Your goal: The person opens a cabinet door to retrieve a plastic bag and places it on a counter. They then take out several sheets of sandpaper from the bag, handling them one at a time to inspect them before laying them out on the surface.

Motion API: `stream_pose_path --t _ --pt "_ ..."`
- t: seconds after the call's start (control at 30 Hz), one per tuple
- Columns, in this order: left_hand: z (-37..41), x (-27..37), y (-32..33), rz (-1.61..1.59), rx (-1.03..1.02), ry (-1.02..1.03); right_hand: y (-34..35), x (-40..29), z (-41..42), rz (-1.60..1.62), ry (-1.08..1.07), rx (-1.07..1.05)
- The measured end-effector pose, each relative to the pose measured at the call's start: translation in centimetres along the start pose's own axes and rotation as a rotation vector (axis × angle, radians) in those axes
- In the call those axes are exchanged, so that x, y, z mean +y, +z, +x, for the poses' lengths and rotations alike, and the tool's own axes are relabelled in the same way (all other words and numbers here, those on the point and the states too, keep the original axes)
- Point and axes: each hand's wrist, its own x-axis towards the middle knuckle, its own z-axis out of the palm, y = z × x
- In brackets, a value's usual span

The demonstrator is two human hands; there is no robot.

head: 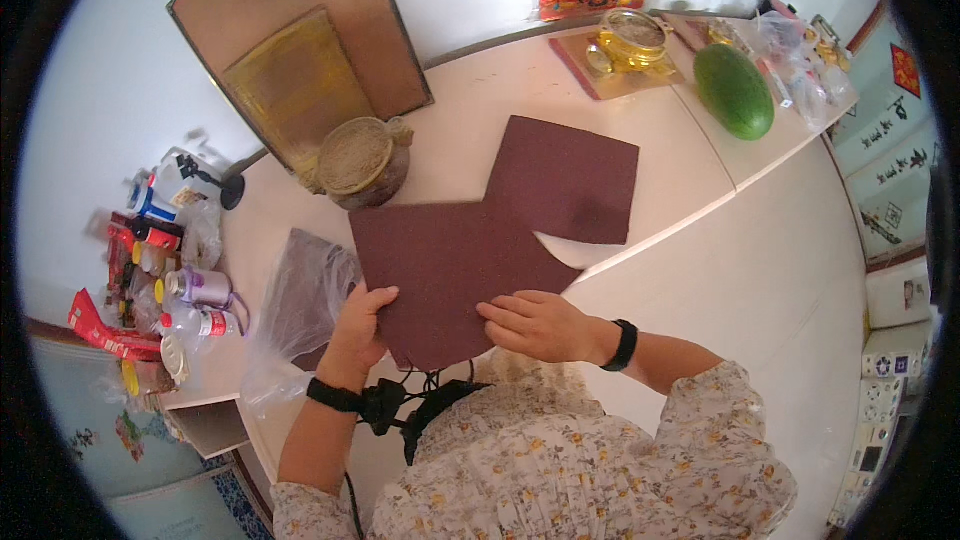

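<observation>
A dark maroon sheet (442,270) is tilted up before me at the table's front edge. My left hand (360,326) pinches its left edge, the thumb on top. My right hand (536,326) lies with its fingers flat on the sheet's lower right part; whether it also grips from beneath is hidden. Another maroon sheet (570,180) lies on the pale tabletop behind, partly covered by the held one. Left of my left hand is a clear plastic bag (300,300), with something dark maroon under or inside it.
A pot filled with sandy material (364,161) stands behind the sheets, by a framed board (300,37) against the wall. Bottles and a purple flask (202,287) crowd the left. A golden bowl (634,41) and a green melon (733,91) sit back right.
</observation>
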Motion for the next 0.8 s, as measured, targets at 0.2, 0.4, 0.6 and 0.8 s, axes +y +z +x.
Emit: stream_pose_path --t 0.2,0.4,0.6,0.8 --pt "-1.3 -0.5 0.6 -0.146 -0.078 0.237 -1.8 0.6 -0.6 0.108 0.264 0.152" --pt "-3.1 0.5 -1.3 -0.291 -0.104 0.399 0.6 -0.5 -0.6 0.418 0.805 0.861" --pt "-3.5 0.8 -1.6 -0.373 -0.138 0.504 1.4 0.0 5.2 1.716 0.66 0.644" --pt "-4.2 -0.4 -3.1 -0.014 -0.192 0.662 -0.3 1.3 8.3 1.453 0.78 0.746"
